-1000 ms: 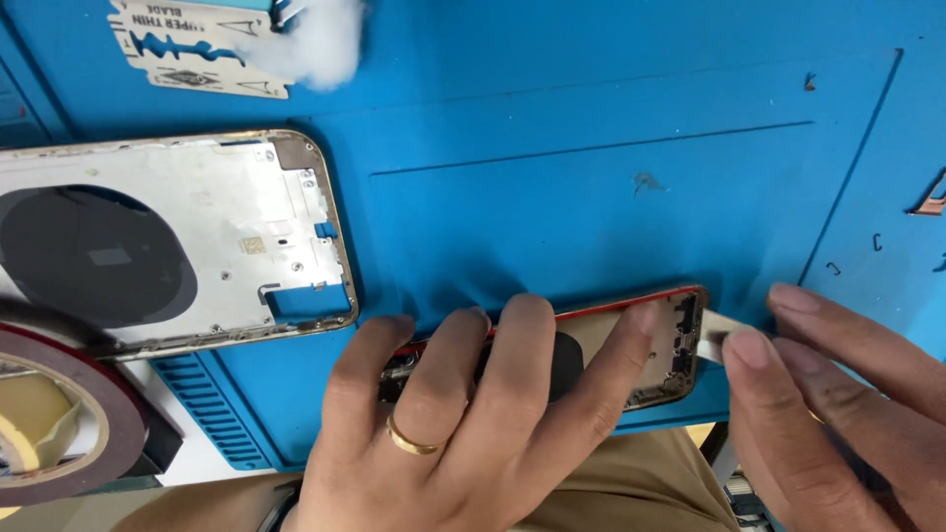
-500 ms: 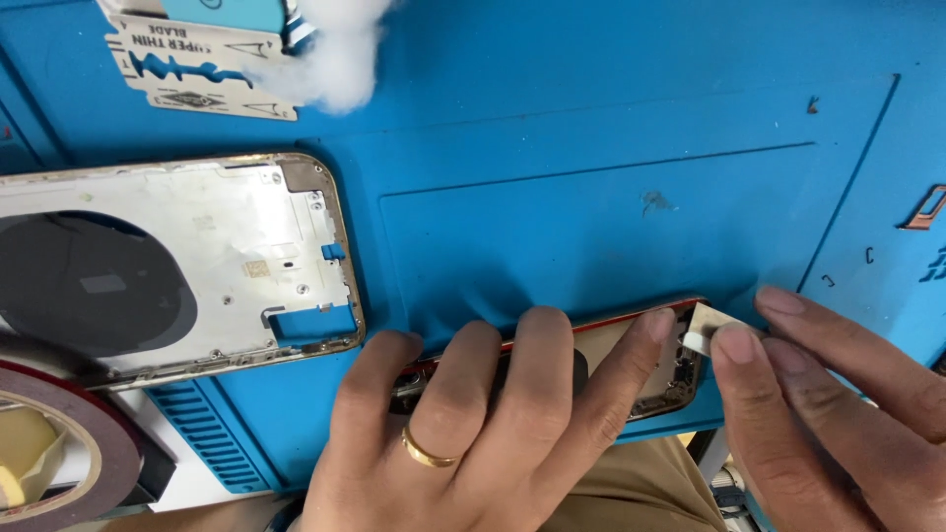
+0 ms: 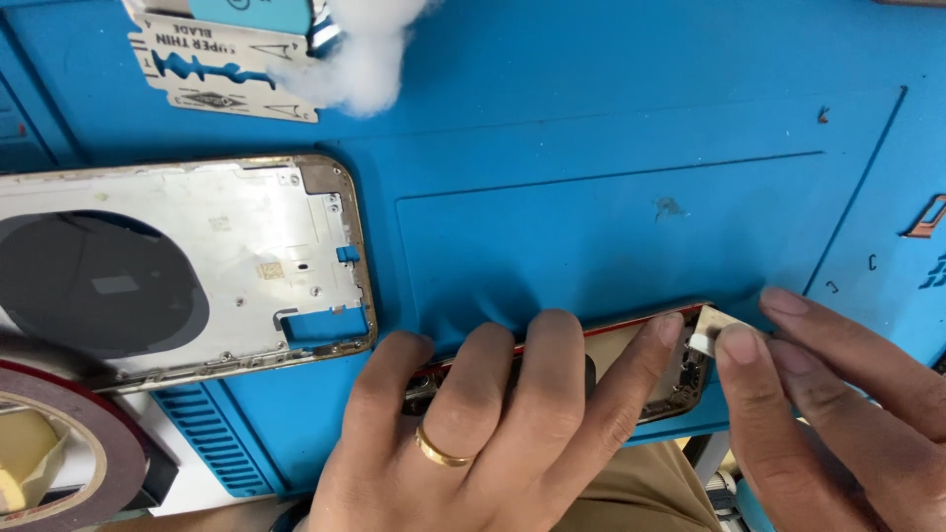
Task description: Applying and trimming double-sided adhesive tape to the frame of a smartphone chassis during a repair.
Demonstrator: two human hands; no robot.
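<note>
Mat first: blue, with a stripped gold-edged phone shell at its left and a tape roll below. Your left hand presses spread fingers flat on the red-edged phone frame at the near edge. Your right hand pinches a small pale strip at its corner, only partly lifted; most seems left to peel.

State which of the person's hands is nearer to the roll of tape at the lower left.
Left. The left hand lies just right of the roll of tape, pressing on the red-edged phone frame; the right hand is farther right, at that frame's corner.
</note>
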